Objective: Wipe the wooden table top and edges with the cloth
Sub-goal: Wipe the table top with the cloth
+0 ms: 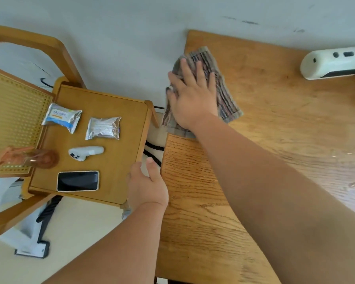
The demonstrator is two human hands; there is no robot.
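Pressing down flat with fingers spread, the right hand (191, 99) lies on the striped cloth (223, 95) in the upper middle of the frame. It does not grip the cloth, it only holds it under the palm. The cloth sits at the far left edge of the wooden table (275, 130), and part of it hangs over that edge. The table fills the right half of the frame, and some small wet marks shine on its surface at the right.

The left hand (148, 183) is in the lower middle, in the gap between the table and a small wooden side table (119, 160). Its fingers curl loosely and hold nothing; the thumb is just beside the table edge.

On the side table at the left lie two foil packets (63, 117) (104, 128), a white controller (85, 153), a phone (78, 181) with dark screen, and a blurred brownish object (39, 157). Another white device (334, 62) rests at the upper right.
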